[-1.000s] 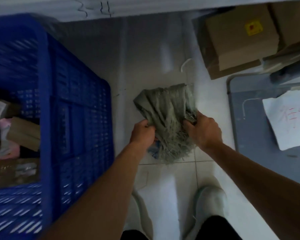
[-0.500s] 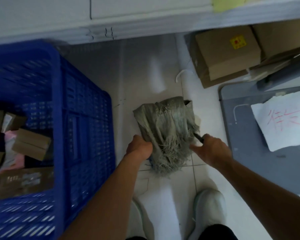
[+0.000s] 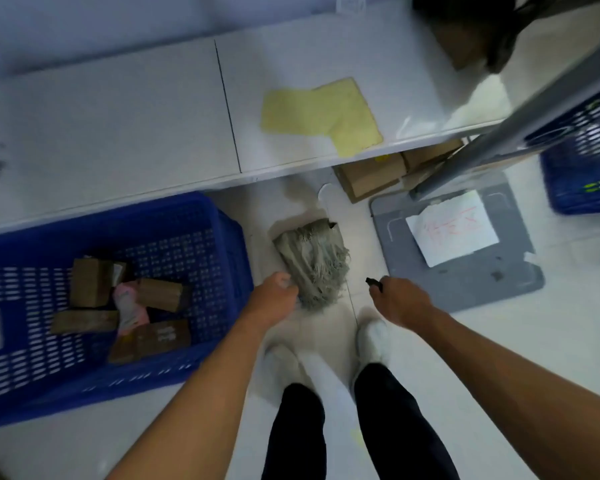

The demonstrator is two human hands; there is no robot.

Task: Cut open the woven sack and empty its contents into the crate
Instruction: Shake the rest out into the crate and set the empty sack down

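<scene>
Your left hand (image 3: 277,295) grasps the frayed grey-green woven sack (image 3: 311,263); your right hand (image 3: 397,299), apart from it, is clenched on a small dark cutter (image 3: 374,283). The slotted blue plastic crate (image 3: 229,244) lies left of your grip. Risk: one-handed hold could slip; blade may catch you.

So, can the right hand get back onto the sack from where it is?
Probably yes. The right hand, shut on a small dark tool, is just beside the woven sack, with only bare floor between; the left hand grips its near edge.

A crate (image 3: 222,216) holding boxes (image 3: 160,294) sits left of the left hand (image 3: 274,299); a woven sack (image 3: 312,265) lies between both hands, beyond them; a mat (image 3: 465,282) lies beyond the right hand (image 3: 400,301)
</scene>
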